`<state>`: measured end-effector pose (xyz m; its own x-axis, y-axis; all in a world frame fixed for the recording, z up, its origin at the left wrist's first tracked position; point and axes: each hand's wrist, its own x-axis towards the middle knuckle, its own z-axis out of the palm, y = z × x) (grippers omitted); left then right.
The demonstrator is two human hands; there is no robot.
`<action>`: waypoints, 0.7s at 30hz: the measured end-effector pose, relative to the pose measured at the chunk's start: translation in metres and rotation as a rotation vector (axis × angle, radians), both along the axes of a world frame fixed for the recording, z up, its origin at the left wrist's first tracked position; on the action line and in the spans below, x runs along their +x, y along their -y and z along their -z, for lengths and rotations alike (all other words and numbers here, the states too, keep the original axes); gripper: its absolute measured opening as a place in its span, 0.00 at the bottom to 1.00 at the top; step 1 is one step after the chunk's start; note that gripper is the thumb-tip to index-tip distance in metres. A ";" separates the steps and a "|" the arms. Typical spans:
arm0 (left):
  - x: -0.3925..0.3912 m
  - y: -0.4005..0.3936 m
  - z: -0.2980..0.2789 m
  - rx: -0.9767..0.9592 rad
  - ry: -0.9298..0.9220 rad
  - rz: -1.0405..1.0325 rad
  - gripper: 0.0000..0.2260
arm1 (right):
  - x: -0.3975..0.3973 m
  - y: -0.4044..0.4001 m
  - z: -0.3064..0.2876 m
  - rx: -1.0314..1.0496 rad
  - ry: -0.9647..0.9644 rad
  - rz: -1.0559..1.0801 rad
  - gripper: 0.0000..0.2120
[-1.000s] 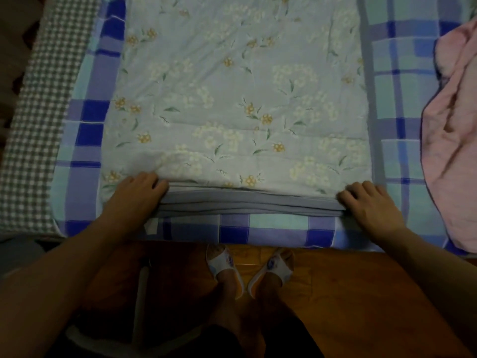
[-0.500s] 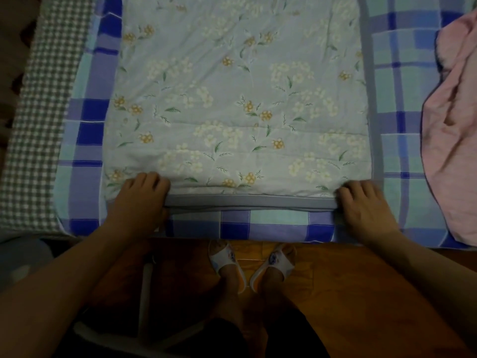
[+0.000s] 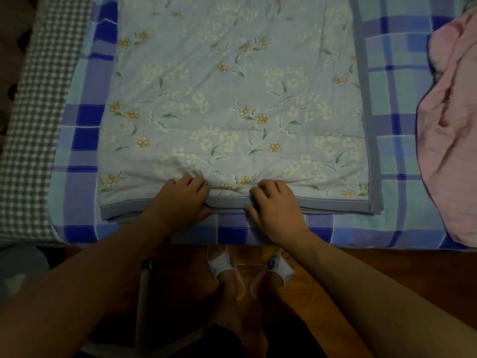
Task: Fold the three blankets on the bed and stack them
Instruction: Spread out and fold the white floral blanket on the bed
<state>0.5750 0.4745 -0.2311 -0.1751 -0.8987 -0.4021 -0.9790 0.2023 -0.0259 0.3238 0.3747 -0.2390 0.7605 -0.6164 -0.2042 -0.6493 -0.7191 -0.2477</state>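
Since the earlier frames both hands have slid inward from the corners to mid-edge. Left to right: grey-and-white checked cloth (image 3: 33,130) at the bed's far side; blue plaid bedsheet (image 3: 80,140) beneath; the pale grey floral quilted blanket (image 3: 232,99) lying flat, partly folded, its near grey-bordered edge layered. Our left hand (image 3: 180,200) has fingers curled over that edge, thumb tucked under; our right hand (image 3: 276,205) grips likewise, we judge to lift for the next fold. A crumpled pink blanket (image 3: 449,135) waits unfolded. No containers seen.
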 end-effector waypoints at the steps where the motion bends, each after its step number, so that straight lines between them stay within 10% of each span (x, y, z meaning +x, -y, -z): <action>1: -0.002 0.000 0.000 0.013 0.004 -0.003 0.22 | 0.004 -0.003 0.001 -0.003 -0.024 0.011 0.23; 11: 0.000 0.005 -0.019 -0.350 -0.218 -0.033 0.03 | 0.013 -0.007 0.004 -0.051 -0.067 0.088 0.21; 21: 0.014 -0.029 -0.007 -0.344 -0.236 0.195 0.15 | -0.149 0.082 -0.016 -0.240 -0.214 0.037 0.20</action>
